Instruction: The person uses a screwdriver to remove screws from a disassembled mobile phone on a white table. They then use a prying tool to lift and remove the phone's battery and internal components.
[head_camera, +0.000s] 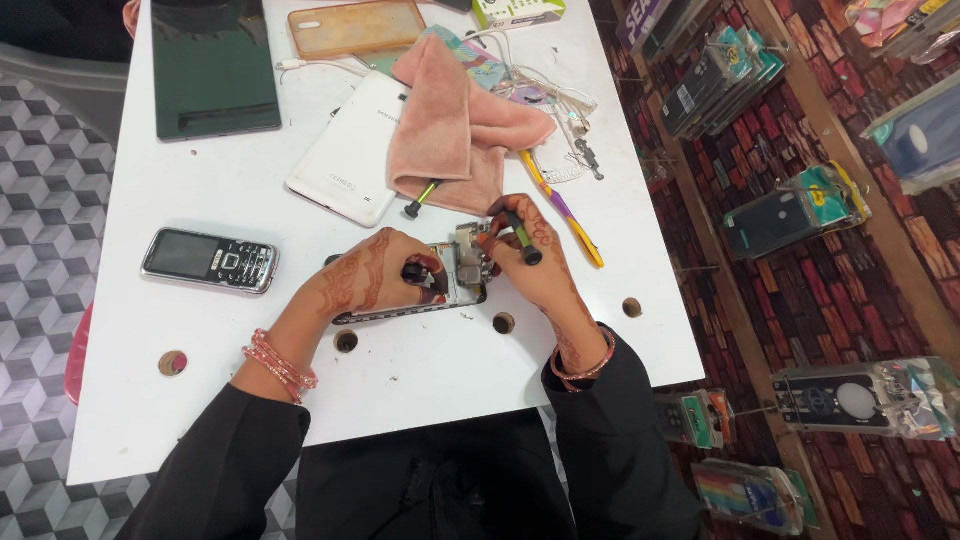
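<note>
Near the front edge of the white desk (200, 400) lies an opened phone (440, 285), pinned by the left hand (375, 275), fingers curled on it. The right hand (525, 250) pinches a small screwdriver (522, 240); a slip could gouge the exposed board or scatter screws into the desk holes (503, 323).

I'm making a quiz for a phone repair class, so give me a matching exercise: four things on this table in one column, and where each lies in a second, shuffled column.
Things:
1. keypad phone
2. pink cloth
3. opened phone
4. dark tablet

Places:
A. far left corner of the white table
B. under the left hand and right hand
C. alone, left of the left hand
D. draped over the edge of the white tablet

Pairs: 1-C, 2-D, 3-B, 4-A
</note>
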